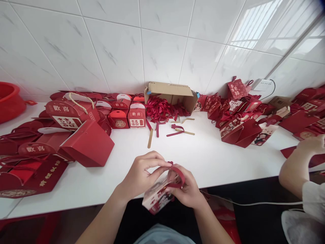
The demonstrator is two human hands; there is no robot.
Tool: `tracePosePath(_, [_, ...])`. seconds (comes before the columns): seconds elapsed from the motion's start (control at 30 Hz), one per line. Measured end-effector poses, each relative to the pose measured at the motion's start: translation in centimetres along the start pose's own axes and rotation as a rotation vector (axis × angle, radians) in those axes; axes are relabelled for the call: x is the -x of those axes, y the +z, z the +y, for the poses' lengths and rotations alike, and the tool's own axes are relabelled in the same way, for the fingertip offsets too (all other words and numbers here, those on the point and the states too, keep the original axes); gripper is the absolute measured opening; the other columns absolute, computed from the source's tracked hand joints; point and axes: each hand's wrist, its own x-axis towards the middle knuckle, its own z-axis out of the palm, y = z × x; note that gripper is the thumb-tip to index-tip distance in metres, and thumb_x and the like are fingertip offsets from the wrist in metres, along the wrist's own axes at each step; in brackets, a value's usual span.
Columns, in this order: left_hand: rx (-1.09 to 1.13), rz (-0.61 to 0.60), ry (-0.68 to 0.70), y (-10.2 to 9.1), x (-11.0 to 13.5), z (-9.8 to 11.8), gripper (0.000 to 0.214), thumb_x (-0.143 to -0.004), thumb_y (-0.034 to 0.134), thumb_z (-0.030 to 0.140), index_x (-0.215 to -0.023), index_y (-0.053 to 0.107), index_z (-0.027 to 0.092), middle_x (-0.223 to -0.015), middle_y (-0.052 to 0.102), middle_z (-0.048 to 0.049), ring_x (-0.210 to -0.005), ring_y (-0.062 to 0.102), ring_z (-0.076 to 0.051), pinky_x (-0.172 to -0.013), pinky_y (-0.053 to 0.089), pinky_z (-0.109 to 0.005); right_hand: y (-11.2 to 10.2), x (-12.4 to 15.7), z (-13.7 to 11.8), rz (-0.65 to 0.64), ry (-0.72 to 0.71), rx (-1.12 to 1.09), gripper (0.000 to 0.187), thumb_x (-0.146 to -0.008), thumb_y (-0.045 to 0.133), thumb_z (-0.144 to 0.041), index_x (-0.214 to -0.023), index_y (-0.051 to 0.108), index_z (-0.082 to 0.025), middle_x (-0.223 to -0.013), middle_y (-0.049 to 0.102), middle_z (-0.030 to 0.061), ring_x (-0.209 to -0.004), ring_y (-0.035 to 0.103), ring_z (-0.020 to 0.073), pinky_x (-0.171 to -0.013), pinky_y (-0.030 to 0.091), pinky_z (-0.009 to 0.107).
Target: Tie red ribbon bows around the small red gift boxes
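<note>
A small red and white gift box (158,198) with printed figures is held tilted over the table's front edge. My right hand (186,188) grips the box at its upper side, fingers wrapped round it. A red strap (179,174) loops over the top of the box. At the strap's far end, the thumb and fingers of my left hand (144,173) are pinched together; its exact hold is partly hidden. Beyond my hands lie loose red straps (175,134) and a gold strip (150,138).
A cardboard carton (169,88) full of red straps lies against the tiled wall. Red gift boxes (87,144) crowd the left, with more boxes (240,132) at right. A red basin (11,100) stands far left. Another person's arm (296,164) reaches in at right.
</note>
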Motion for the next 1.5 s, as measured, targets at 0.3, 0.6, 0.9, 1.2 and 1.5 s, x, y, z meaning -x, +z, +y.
tracePosePath(0.3, [0.191,-0.101,-0.241,-0.9,1.7,0.4,0.017,-0.082,0.062,0.017,-0.088,0.077,0.022,-0.084,0.071,-0.0055,-0.073,0.067,-0.016,-0.066,0.054,-0.023,0.2,0.3,0.0,0.136,-0.118,0.095,0.015,-0.082,0.066,-0.021,-0.092,0.056,-0.023,-0.077,0.06,0.0024,-0.07,0.056,0.0167,-0.064,0.05,0.032])
tracePosePath(0.6, [0.241,-0.191,-0.182,-1.2,1.7,0.7,0.017,-0.084,0.062,0.019,-0.091,0.077,0.023,-0.086,0.073,-0.0061,-0.076,0.068,-0.017,-0.07,0.055,-0.027,0.4,0.3,-0.2,0.129,-0.103,0.068,0.015,-0.082,0.067,-0.025,-0.089,0.054,-0.023,-0.078,0.06,0.0026,-0.074,0.059,0.0183,-0.066,0.05,0.032])
tracePosePath(0.9, [0.349,-0.24,-0.122,-1.7,3.0,0.5,0.037,-0.073,0.074,0.041,-0.102,0.068,0.02,-0.096,0.07,-0.0094,-0.085,0.067,-0.023,-0.078,0.054,-0.032,0.7,0.7,0.0,0.233,-0.078,0.035,0.046,-0.08,0.071,-0.023,-0.121,0.051,-0.027,-0.079,0.062,0.0011,-0.071,0.061,0.0168,-0.071,0.052,0.034])
tracePosePath(1.2, [0.216,0.0,0.018,0.3,4.0,-0.7,0.022,-0.082,0.062,0.006,-0.093,0.07,0.023,-0.086,0.073,-0.0049,-0.089,0.067,-0.018,-0.082,0.055,-0.031,0.4,0.1,-0.6,0.087,-0.007,0.072,0.044,-0.078,0.071,-0.015,-0.119,0.06,-0.028,-0.082,0.057,0.0021,-0.076,0.059,0.0173,-0.069,0.053,0.033])
tracePosePath(1.5, [0.217,0.011,-0.013,0.2,4.4,-1.1,0.024,-0.085,0.058,0.005,-0.095,0.068,0.024,-0.089,0.069,-0.0045,-0.089,0.065,-0.017,-0.077,0.056,-0.028,1.2,0.1,-0.7,0.129,-0.052,0.148,0.021,-0.079,0.069,-0.013,-0.095,0.065,-0.025,-0.09,0.054,0.0044,-0.084,0.058,0.0181,-0.068,0.053,0.03])
